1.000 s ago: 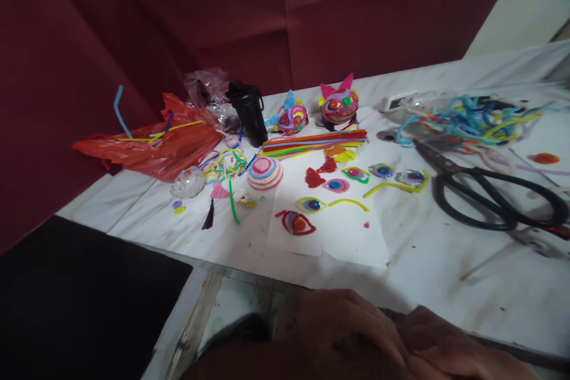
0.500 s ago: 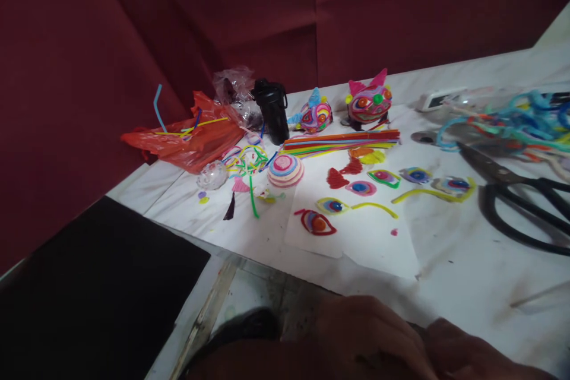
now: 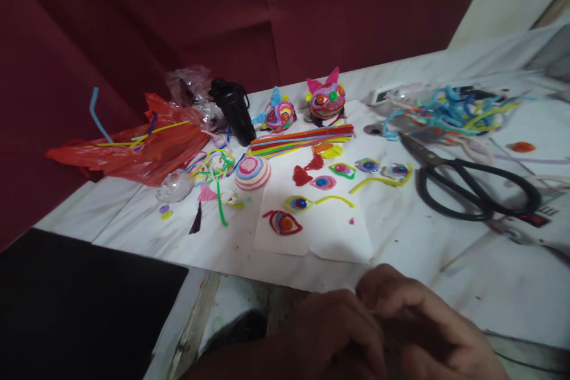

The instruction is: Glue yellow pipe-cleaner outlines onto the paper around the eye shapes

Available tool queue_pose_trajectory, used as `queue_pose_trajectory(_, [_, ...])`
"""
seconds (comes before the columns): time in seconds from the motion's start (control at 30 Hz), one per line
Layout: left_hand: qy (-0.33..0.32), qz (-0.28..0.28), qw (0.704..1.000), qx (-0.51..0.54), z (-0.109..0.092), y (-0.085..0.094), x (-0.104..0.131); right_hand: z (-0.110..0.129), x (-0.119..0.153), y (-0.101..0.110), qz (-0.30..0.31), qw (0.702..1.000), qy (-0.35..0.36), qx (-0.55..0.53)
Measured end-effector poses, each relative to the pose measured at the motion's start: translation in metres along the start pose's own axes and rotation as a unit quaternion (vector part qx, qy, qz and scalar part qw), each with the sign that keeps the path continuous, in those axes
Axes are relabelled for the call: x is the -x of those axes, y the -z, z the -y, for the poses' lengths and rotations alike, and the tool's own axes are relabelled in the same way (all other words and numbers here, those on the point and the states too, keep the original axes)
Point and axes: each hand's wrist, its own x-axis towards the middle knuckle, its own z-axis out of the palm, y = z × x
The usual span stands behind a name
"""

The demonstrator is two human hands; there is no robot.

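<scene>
Craft layout, w/ bottle [image 3: 234, 111], stem bundle [image 3: 307, 139] & ball [image 3: 252, 173] behind, scissors [image 3: 439, 161] at R, L hand [image 3: 338, 332] & R hand [image 3: 440, 320] hiding part of table [image 3: 512, 303], fingers curled, grasp can't be told; red eye [image 3: 285, 223] on paper [image 3: 333, 237], nr front L, long axis approx. L–R, pointed corner R, dipping slightly.

Bag [image 3: 178, 153] at left end of desk [image 3: 164, 252], bottle [image 3: 235, 111] near the back edge, paper [image 3: 333, 240] near the front edge, scissors [image 3: 472, 186] to its right
</scene>
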Motion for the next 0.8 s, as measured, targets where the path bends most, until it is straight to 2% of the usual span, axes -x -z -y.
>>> queue_pose_trajectory(0.03, [-0.004,-0.092,0.995,0.039,-0.011,0.012,-0.008,0.01,-0.01,0.008,-0.016,0.999,0.006,0.031])
queue_pose_trajectory(0.07, [-0.041,-0.107,0.992,0.056,-0.022,0.025,-0.016,0.018,-0.021,0.017,-0.005,0.995,-0.025,0.099])
queue_pose_trajectory(0.1, [-0.071,-0.107,0.991,0.049,-0.031,0.038,-0.024,0.025,-0.033,0.027,-0.018,0.987,-0.024,0.16])
queue_pose_trajectory(0.13, [-0.057,-0.109,0.992,0.016,-0.037,0.052,-0.033,0.03,-0.045,0.037,-0.021,0.978,-0.022,0.208])
queue_pose_trajectory(0.17, [-0.052,-0.08,0.995,-0.022,-0.04,0.065,-0.042,0.032,-0.058,0.046,-0.015,0.969,-0.007,0.245])
queue_pose_trajectory(0.27, [-0.082,-0.08,0.987,-0.109,-0.029,0.1,-0.07,0.023,-0.098,0.067,0.058,0.936,0.085,0.335])
queue_pose_trajectory(0.33, [-0.094,-0.08,0.981,-0.148,-0.01,0.115,-0.087,0.007,-0.12,0.075,0.09,0.91,0.096,0.393])
queue_pose_trajectory(0.47, [-0.086,-0.066,0.974,-0.199,0.03,0.128,-0.109,-0.02,-0.145,0.076,0.14,0.858,0.05,0.492])
queue_pose_trajectory(0.6, [-0.095,-0.029,0.959,-0.266,0.054,0.129,-0.114,-0.029,-0.147,0.068,0.165,0.812,0.006,0.56])
queue_pose_trajectory(0.8, [-0.088,0.052,0.927,-0.36,0.063,0.129,-0.113,-0.035,-0.142,0.064,0.135,0.83,-0.015,0.542])
